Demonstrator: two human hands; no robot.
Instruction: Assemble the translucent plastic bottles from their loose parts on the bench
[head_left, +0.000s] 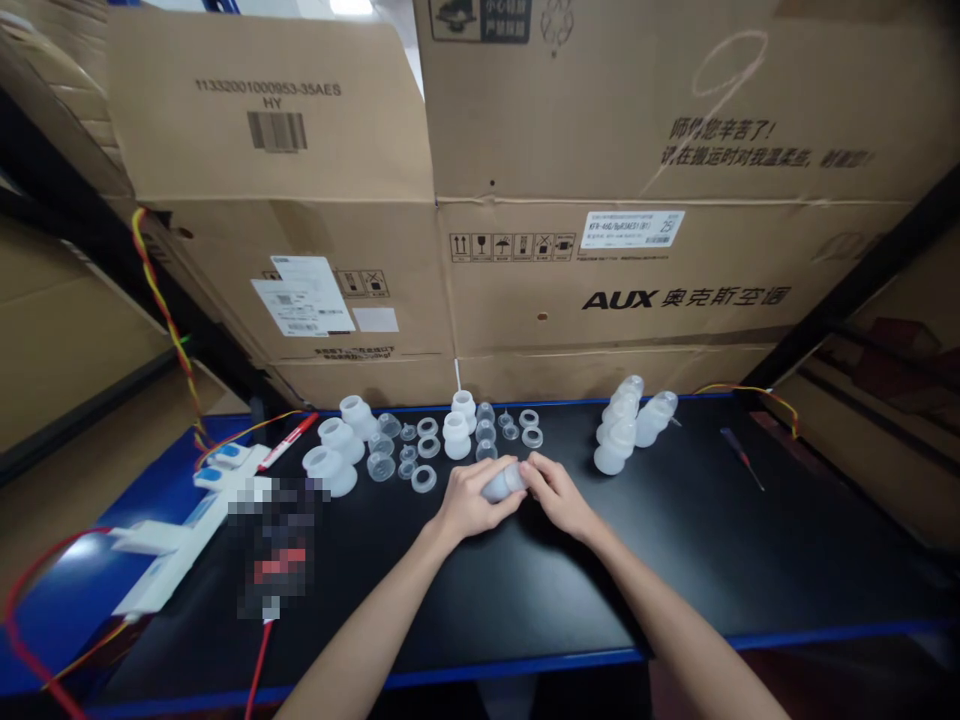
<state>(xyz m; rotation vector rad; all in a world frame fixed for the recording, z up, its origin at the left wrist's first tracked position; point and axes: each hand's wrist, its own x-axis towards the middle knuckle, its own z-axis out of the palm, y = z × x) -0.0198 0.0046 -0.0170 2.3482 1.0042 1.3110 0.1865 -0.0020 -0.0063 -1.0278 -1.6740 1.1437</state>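
Note:
My left hand (469, 500) is wrapped around a small translucent white plastic bottle part (502, 484), held just above the black table (675, 540). My right hand (559, 493) pinches the same part from its right end, fingers closed on it. Both hands meet at the middle of the table. Just beyond them lie rows of loose parts: white cups (335, 440) at the left, clear rings (424, 478) and small caps (485, 432) in the middle. A cluster of assembled white bottles (626, 425) lies to the right.
Large cardboard boxes (600, 270) wall off the back of the table. A red marker (289, 442) and white power strips (180, 540) with red and yellow wires lie at the left. A small screwdriver (741, 458) rests at the right. A blurred patch covers something at the left front.

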